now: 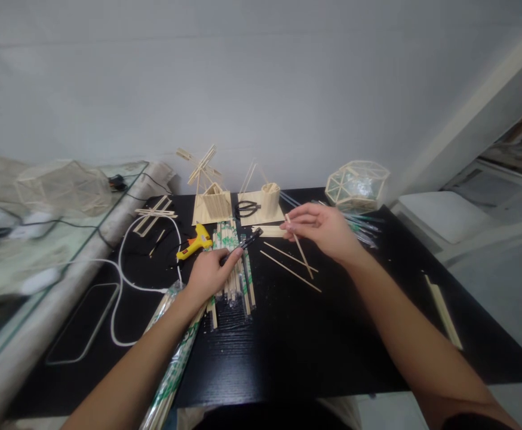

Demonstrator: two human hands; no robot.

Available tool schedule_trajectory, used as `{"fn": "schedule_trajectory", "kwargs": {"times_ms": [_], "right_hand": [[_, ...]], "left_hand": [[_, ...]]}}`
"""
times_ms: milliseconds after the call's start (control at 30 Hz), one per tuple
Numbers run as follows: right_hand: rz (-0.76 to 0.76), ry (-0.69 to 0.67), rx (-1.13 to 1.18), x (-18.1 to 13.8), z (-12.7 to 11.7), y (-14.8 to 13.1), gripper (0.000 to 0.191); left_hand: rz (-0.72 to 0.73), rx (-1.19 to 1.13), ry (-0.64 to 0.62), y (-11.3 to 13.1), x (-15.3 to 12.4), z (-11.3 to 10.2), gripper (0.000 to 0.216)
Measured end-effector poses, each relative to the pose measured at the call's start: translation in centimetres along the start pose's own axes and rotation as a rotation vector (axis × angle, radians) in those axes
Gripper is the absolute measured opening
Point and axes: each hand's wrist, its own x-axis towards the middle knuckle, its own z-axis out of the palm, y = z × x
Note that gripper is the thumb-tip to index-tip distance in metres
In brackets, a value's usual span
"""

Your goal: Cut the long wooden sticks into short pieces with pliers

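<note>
My left hand (209, 273) is closed around a slim black tool (251, 239), whose exact kind I cannot make out; its tip points up and right. It hovers by several wrapped chopsticks (229, 280) in clear film with green print. Fingers and thumb of my right hand (317, 227) pinch a thin wooden stick (303, 252), which slants down to the right. Below it, two loose sticks (290, 270) lie on the black table (283, 358). A short stack of pale sticks (267, 232) lies between the hands, partly hidden by the right fingers.
A yellow glue gun (195, 242) lies left of the packets. Behind stand a stick windmill model (217, 204), a round stick cup (270, 200) and black scissors (247, 208). A faceted stick frame (357, 185) sits back right. A white cable (120, 269) loops at left near a phone (84, 322).
</note>
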Motion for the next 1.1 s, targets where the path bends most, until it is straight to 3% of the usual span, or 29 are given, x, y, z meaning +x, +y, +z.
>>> {"fn": "schedule_trajectory", "kwargs": {"times_ms": [200, 467, 667, 1100], "right_hand": [[0.062, -0.138, 0.107, 0.0, 2.0, 1.6, 0.031], [0.142, -0.165, 0.203, -0.2, 4.6, 4.6, 0.034], [0.137, -0.165, 0.202, -0.3, 4.8, 4.9, 0.034], [0.136, -0.185, 0.185, -0.3, 4.6, 4.8, 0.032]], "left_hand": [[-0.006, 0.011, 0.100, 0.4, -0.3, -0.3, 0.051], [0.077, 0.114, 0.179, 0.4, -0.7, -0.2, 0.047], [0.138, 0.270, 0.217, 0.8, -0.8, -0.1, 0.049], [0.165, 0.352, 0.234, 1.1, -0.9, -0.3, 0.052]]}}
